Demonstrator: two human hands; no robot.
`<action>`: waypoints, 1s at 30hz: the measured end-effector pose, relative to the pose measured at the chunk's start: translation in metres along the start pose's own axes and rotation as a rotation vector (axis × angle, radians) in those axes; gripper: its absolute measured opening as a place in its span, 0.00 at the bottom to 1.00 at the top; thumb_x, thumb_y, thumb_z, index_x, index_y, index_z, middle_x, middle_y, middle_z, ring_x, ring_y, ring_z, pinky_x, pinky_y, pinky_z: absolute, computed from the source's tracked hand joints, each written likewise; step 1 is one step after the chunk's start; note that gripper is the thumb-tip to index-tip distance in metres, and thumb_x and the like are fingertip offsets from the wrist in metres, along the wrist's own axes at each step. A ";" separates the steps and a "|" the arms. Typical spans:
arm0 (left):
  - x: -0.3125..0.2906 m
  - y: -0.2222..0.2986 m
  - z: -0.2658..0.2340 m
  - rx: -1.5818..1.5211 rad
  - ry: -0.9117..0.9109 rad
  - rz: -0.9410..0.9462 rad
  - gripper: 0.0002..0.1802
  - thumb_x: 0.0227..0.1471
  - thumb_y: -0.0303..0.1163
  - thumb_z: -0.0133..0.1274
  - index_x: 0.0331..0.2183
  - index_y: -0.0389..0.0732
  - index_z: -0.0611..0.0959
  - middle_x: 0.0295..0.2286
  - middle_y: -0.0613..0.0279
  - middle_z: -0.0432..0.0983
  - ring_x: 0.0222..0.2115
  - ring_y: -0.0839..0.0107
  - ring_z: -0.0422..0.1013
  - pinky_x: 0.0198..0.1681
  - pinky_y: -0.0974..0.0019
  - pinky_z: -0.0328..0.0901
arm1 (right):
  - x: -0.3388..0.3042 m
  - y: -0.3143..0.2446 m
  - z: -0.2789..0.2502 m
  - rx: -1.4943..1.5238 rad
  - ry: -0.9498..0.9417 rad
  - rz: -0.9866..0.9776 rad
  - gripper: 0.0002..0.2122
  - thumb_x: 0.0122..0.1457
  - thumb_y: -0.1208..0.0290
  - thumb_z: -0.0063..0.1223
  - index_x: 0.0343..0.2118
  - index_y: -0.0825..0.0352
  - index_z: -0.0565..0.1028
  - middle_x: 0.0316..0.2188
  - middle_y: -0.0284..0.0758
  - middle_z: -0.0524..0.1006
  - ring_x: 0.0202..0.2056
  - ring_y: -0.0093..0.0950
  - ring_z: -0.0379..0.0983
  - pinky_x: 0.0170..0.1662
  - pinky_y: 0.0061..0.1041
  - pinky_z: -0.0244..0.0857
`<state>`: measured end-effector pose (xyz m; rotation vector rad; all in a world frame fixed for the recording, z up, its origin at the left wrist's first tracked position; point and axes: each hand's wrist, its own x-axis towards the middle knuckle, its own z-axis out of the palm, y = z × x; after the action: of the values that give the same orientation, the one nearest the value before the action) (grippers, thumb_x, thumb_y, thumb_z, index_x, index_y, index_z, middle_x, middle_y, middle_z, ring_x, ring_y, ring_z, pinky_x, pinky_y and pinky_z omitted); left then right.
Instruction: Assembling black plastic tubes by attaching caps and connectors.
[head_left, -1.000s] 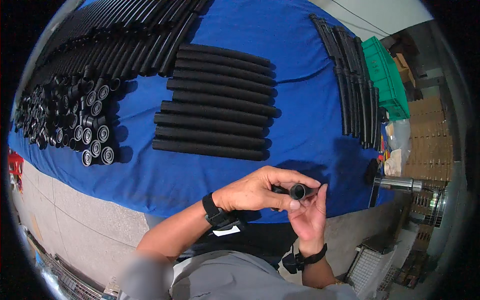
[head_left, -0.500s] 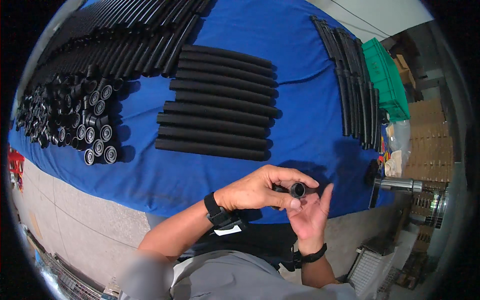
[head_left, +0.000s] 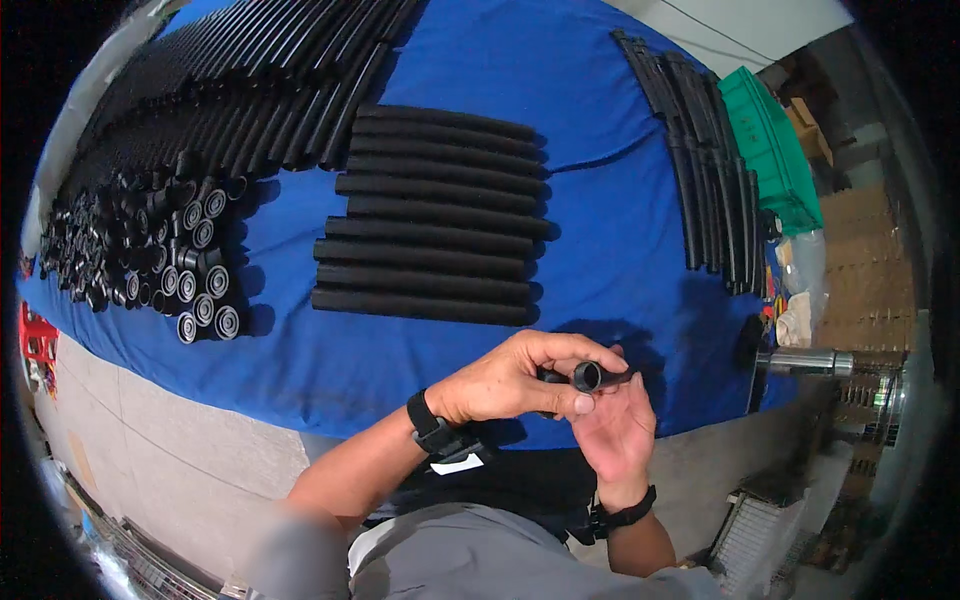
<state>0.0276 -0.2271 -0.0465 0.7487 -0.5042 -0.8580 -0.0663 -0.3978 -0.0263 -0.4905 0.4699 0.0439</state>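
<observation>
In front of my body, my left hand [head_left: 500, 378] pinches a short black plastic fitting [head_left: 588, 377] between thumb and fingers. Its round open mouth faces up toward me, and its dark side runs to the right. My right hand [head_left: 615, 430] is palm up beside it, with its thumb and fingertips at the right end of the fitting; some of these fingers are hidden behind it. Just beyond the hands, several black tubes [head_left: 430, 235] lie side by side in a row on the blue cloth [head_left: 590, 260].
A heap of black caps and fittings [head_left: 130, 235] sits on the left, below stacked black tubes [head_left: 260, 75]. Thinner jointed black tubes [head_left: 705, 180] lie at the right, beside a green crate [head_left: 770, 150]. A metal cylinder [head_left: 810, 362] juts out by the table's right edge.
The fitting has tilted, so more of its side shows. My right thumb and fingers have closed in on it from the right. The whole view has shifted slightly.
</observation>
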 end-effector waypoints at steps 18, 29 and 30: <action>-0.015 -0.018 0.033 -0.813 0.302 0.131 0.16 0.62 0.43 0.47 0.46 0.45 0.74 0.39 0.57 0.70 0.26 0.72 0.65 0.20 0.77 0.60 | -0.069 -0.023 -0.048 -0.845 -0.163 0.004 0.32 0.63 0.49 0.46 0.61 0.68 0.57 0.23 0.32 0.69 0.19 0.22 0.67 0.21 0.22 0.64; -0.024 -0.018 0.053 -0.390 0.254 -0.127 0.20 0.58 0.31 0.53 0.51 0.35 0.76 0.31 0.64 0.74 0.21 0.81 0.64 0.17 0.77 0.55 | -0.077 -0.038 -0.053 -1.508 -0.144 -0.264 0.19 0.53 0.71 0.62 0.46 0.72 0.71 0.32 0.36 0.74 0.33 0.26 0.71 0.37 0.24 0.65; -0.025 -0.020 0.055 -0.398 0.225 -0.129 0.20 0.58 0.30 0.53 0.52 0.35 0.76 0.32 0.64 0.74 0.21 0.81 0.64 0.17 0.77 0.56 | -0.077 -0.038 -0.056 -1.512 -0.138 -0.260 0.19 0.53 0.71 0.62 0.46 0.72 0.71 0.32 0.36 0.74 0.33 0.26 0.71 0.37 0.24 0.65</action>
<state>-0.0329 -0.2365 -0.0288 0.5054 -0.0780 -0.9446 -0.1526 -0.4521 -0.0185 -2.0123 0.1515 0.1843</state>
